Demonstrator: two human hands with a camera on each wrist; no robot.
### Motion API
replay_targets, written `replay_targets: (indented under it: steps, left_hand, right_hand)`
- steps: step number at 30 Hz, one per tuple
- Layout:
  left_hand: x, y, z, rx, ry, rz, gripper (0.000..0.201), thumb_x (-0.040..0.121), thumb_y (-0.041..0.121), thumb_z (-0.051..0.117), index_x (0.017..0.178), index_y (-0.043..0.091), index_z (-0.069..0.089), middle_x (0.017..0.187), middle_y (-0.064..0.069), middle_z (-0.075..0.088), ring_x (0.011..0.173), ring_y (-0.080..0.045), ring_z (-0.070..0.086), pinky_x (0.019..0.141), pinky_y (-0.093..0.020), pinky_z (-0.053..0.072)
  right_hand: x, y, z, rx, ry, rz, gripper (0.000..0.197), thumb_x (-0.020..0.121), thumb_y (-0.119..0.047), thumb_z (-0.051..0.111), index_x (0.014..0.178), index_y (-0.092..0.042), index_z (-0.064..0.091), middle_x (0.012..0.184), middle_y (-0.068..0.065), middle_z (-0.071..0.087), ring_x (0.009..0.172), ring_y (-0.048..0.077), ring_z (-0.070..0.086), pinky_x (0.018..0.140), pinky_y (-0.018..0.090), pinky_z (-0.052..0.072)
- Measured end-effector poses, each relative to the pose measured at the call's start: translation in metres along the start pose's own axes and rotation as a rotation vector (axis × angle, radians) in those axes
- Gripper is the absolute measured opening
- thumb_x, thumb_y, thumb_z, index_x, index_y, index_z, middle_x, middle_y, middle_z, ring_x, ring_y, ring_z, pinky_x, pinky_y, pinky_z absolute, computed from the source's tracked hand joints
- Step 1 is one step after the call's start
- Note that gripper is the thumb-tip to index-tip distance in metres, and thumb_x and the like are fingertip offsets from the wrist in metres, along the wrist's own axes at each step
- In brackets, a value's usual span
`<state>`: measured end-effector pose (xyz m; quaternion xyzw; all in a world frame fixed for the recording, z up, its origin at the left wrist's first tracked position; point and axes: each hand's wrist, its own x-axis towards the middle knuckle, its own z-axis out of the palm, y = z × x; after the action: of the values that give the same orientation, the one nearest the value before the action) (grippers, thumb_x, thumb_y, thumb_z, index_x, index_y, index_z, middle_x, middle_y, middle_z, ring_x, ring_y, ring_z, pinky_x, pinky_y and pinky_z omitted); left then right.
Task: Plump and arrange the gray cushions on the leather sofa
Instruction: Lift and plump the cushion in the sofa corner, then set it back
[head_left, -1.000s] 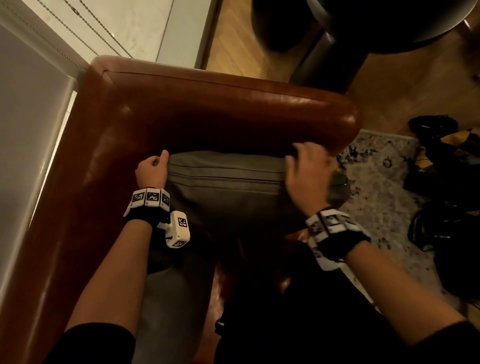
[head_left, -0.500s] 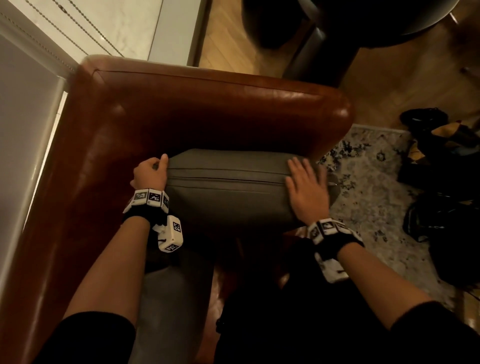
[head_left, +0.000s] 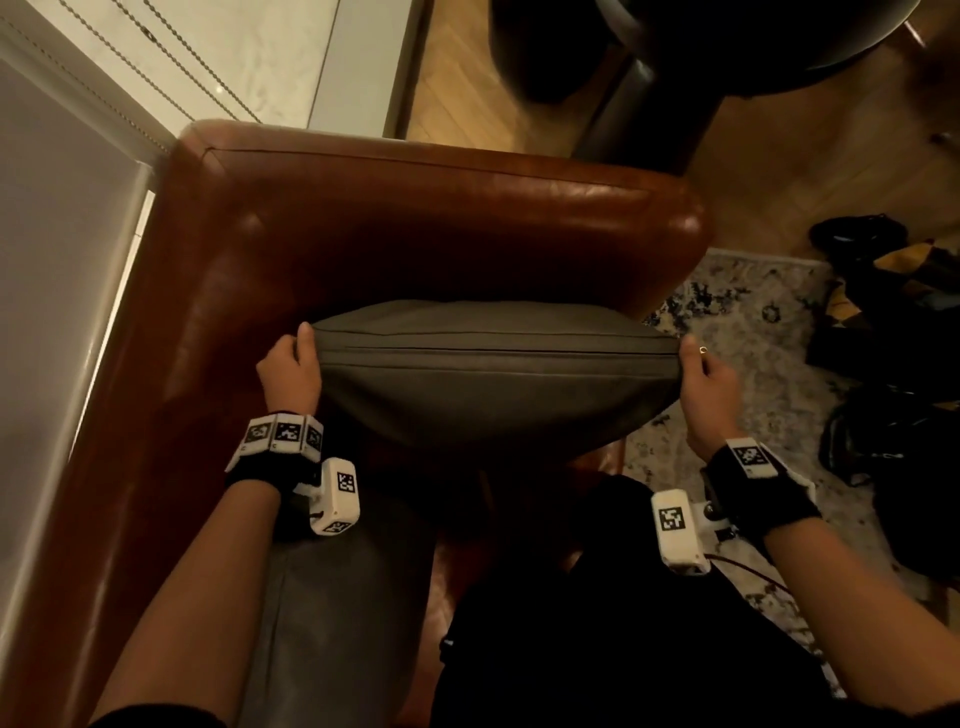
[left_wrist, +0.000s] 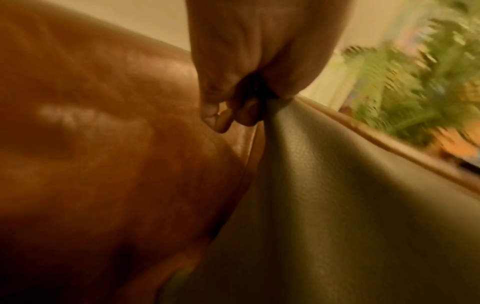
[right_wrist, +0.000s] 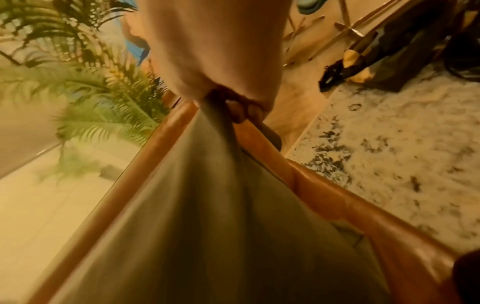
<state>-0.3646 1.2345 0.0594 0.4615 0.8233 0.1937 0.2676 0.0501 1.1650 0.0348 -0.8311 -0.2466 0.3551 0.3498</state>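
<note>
Nearest, dark trousers and two bare forearms wearing black wristbands with white coded marker blocks. Just beyond, a second flat gray cushion (head_left: 332, 623) lying on the seat under the left forearm. Further out, left hand (head_left: 289, 373) curled round the left corner of the plump gray fabric cushion (head_left: 493, 379), thumb on top, fingers pinching the fabric from behind. Right hand (head_left: 709, 387) likewise pinching the right corner, a small ring showing on one finger. Held between both hands, standing on edge with its piped seam facing up, set against the inner face of the armrest of the glossy brown leather sofa (head_left: 415, 218). Beyond and rightward, a mottled pale patterned rug (head_left: 769, 374), dark bags, wooden floor, a blurred green potted fern (right_wrist: 109, 96).
</note>
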Motion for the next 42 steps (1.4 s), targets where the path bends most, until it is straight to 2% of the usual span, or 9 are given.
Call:
replay_targets:
  steps: [5, 13, 17, 21, 24, 29, 33, 38, 42]
  left_hand:
    - [0.009, -0.001, 0.000, 0.051, -0.028, 0.001, 0.048, 0.100, 0.029, 0.036, 0.055, 0.012, 0.030, 0.056, -0.003, 0.033, 0.051, -0.017, 0.032, 0.060, -0.030, 0.024]
    - [0.022, 0.029, 0.000, -0.083, -0.085, -0.199, 0.033, 0.093, 0.035, 0.051, 0.080, 0.008, 0.067, 0.081, -0.013, 0.062, 0.082, -0.028, 0.056, 0.094, -0.037, 0.042]
    - [0.034, 0.026, -0.003, -0.222, -0.108, -0.333, 0.036, 0.088, 0.031, 0.058, 0.058, 0.012, 0.059, 0.067, -0.010, 0.056, 0.071, -0.023, 0.054, 0.077, -0.033, 0.039]
    - [0.035, 0.025, 0.002, -0.049, -0.131, -0.258, 0.041, 0.093, 0.032, 0.050, 0.069, 0.000, 0.063, 0.085, -0.026, 0.061, 0.089, -0.032, 0.058, 0.077, -0.036, 0.038]
    - [0.035, 0.024, 0.007, 0.006, -0.100, -0.179, 0.042, 0.095, 0.035, 0.044, 0.060, 0.012, 0.046, 0.066, -0.010, 0.049, 0.080, -0.026, 0.049, 0.069, -0.029, 0.031]
    - [0.023, 0.035, 0.008, 0.101, 0.129, -0.166, 0.027, 0.096, 0.041, 0.038, 0.094, 0.018, 0.050, 0.106, -0.012, 0.061, 0.111, -0.030, 0.052, 0.091, -0.038, 0.037]
    - [-0.022, 0.071, 0.033, 0.261, 0.308, 0.230, 0.034, 0.095, 0.037, 0.033, 0.118, 0.022, 0.053, 0.127, -0.006, 0.052, 0.123, -0.026, 0.044, 0.100, -0.046, 0.029]
    - [-0.158, 0.129, 0.133, 0.259, -0.406, 0.814, 0.047, 0.097, 0.037, 0.025, 0.142, 0.025, 0.033, 0.153, 0.000, 0.031, 0.145, -0.016, 0.020, 0.116, -0.056, 0.000]
    - [-0.144, 0.107, 0.153, 0.550, -0.500, 0.954, 0.049, 0.100, 0.038, 0.011, 0.145, 0.027, 0.028, 0.154, 0.005, 0.028, 0.143, -0.012, 0.024, 0.115, -0.046, -0.002]
  right_hand:
    - [-0.007, 0.000, 0.005, -0.088, 0.000, -0.076, 0.049, 0.096, -0.044, 0.042, 0.067, -0.006, 0.050, 0.063, 0.005, 0.045, 0.063, 0.018, 0.042, 0.063, 0.033, 0.032]
    - [0.007, -0.026, 0.011, 0.074, -0.041, 0.077, 0.037, 0.084, -0.052, 0.056, 0.071, -0.017, 0.063, 0.089, 0.016, 0.068, 0.085, 0.029, 0.063, 0.081, 0.041, 0.050]
    - [0.015, -0.027, 0.006, 0.193, -0.065, 0.120, 0.029, 0.084, -0.045, 0.062, 0.074, -0.017, 0.065, 0.088, 0.010, 0.068, 0.087, 0.024, 0.064, 0.085, 0.042, 0.052]
    - [0.011, -0.013, 0.010, 0.244, -0.058, 0.170, 0.047, 0.060, -0.064, 0.074, 0.071, -0.019, 0.064, 0.090, 0.009, 0.070, 0.092, 0.028, 0.068, 0.089, 0.049, 0.054]
    - [0.004, -0.020, 0.009, 0.303, -0.073, 0.137, 0.025, 0.079, -0.040, 0.071, 0.071, -0.017, 0.063, 0.073, -0.001, 0.069, 0.076, 0.017, 0.066, 0.080, 0.036, 0.056]
    - [0.005, -0.018, 0.009, 0.197, -0.053, 0.080, 0.025, 0.086, -0.038, 0.064, 0.069, -0.021, 0.059, 0.074, 0.003, 0.065, 0.076, 0.019, 0.063, 0.077, 0.037, 0.052]
    - [0.004, -0.021, 0.012, 0.072, -0.026, 0.083, 0.027, 0.085, -0.047, 0.060, 0.071, -0.025, 0.055, 0.092, 0.013, 0.063, 0.092, 0.029, 0.062, 0.088, 0.050, 0.050]
    - [0.001, -0.024, 0.013, -0.008, -0.012, 0.034, 0.030, 0.090, -0.046, 0.053, 0.083, -0.016, 0.056, 0.097, 0.013, 0.064, 0.092, 0.025, 0.059, 0.086, 0.043, 0.048]
    - [0.008, -0.015, 0.004, -0.076, -0.046, -0.050, 0.036, 0.093, -0.043, 0.051, 0.094, -0.008, 0.060, 0.097, 0.017, 0.065, 0.090, 0.026, 0.059, 0.082, 0.040, 0.048]
